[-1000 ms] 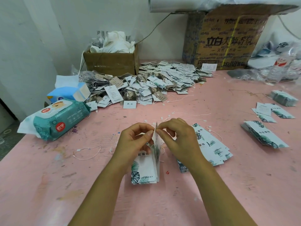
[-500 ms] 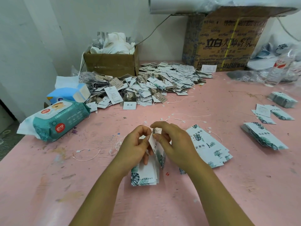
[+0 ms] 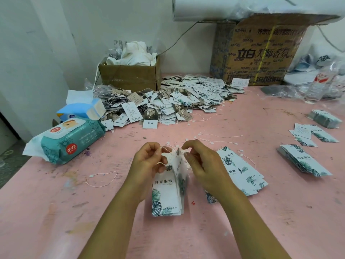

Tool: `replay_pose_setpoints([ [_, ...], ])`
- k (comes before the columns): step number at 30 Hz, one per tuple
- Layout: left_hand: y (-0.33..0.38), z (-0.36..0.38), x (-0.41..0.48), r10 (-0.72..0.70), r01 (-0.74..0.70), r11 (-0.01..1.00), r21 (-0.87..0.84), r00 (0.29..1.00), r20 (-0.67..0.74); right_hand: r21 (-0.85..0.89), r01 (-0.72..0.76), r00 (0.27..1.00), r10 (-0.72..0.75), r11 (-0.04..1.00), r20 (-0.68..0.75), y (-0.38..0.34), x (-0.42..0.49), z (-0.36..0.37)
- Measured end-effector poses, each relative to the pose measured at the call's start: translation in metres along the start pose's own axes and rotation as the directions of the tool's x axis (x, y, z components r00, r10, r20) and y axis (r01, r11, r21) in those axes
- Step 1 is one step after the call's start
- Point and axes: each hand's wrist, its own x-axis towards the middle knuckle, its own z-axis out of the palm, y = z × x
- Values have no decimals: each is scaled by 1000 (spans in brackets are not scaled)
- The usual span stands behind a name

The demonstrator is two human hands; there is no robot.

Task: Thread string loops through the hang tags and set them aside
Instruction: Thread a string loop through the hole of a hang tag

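White string loop (image 3: 166,149) pinched in my left hand (image 3: 149,161), my right hand (image 3: 201,165) pinching the top of the leaf-print hang tags (image 3: 168,191) standing right of the wipes pack (image 3: 69,139), I judge it best to align the holes and feed the loop straight through.

A stack of hang tags (image 3: 167,195), white with green leaf print, stands upright near centre on the tabletop (image 3: 214,232). The left hand (image 3: 149,162) and right hand (image 3: 203,165) pinch its top, where a thin white string loop (image 3: 165,149) crosses. More tags (image 3: 242,171) lie fanned just right.
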Motion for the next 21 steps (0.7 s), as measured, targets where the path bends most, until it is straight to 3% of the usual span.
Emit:
replay_pose_setpoints([
  [4,4,-9,4,-112,108,942,-317,994,6,59,-50,993,56,997,-106,3,1,0],
  [12,6,-12,5,-158,138,848,-511,987,4,173,-183,946,221,968,-236,15,3,-1],
  [17,4,-13,6,-126,104,885,-453,992,-17,280,-244,915,316,928,-251,16,5,-3],
  [21,2,-11,5,17,-38,978,-204,995,-102,424,-234,904,356,875,-238,12,5,-6],
])
